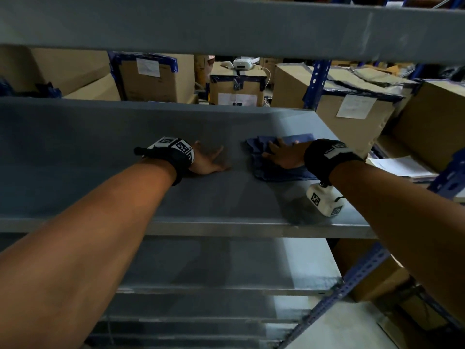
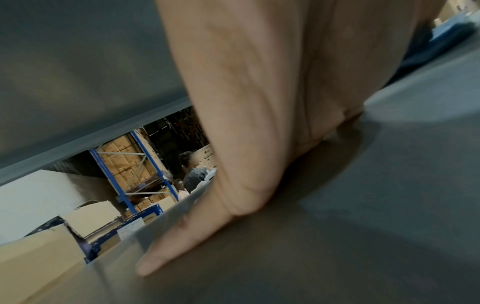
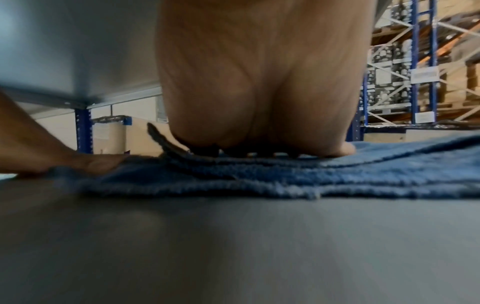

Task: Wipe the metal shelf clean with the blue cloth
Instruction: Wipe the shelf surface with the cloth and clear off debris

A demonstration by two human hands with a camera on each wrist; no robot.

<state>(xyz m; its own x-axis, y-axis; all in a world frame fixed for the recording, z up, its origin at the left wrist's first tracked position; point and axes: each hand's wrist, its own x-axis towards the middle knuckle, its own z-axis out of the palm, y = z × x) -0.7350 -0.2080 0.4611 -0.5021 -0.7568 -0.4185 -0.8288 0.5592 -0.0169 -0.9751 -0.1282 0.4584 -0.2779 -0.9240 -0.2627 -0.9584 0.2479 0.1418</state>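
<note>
Blue cloth (image 1: 279,170) lies crumpled and partly flattened on the grey metal shelf (image 1: 100,152), toward the shelf's right half and roughly midway between front edge and back edge. Your right hand (image 1: 284,154) rests palm-down on top of it, fingers straight and spread, pressing the fabric to the metal; that grip is apart, flat on the cloth, not clenched round it. In the right wrist view the cloth (image 3: 285,181) shows folds and a raised edge under the palm (image 3: 259,92), with your thumb lying at its left edge. Your left hand (image 1: 208,159) lies just beside the cloth, apart from it, palm-down on bare shelf, fingers extended and holding nothing; the left wrist view confirms the hand (image 2: 246,123) flat against the metal. Both wrists carry black bands with marker blocks. A further shelf board (image 1: 226,23) runs above. Behind stand cardboard boxes (image 1: 156,76) with paper labels, and blue uprights (image 1: 314,81) of the racking.
</note>
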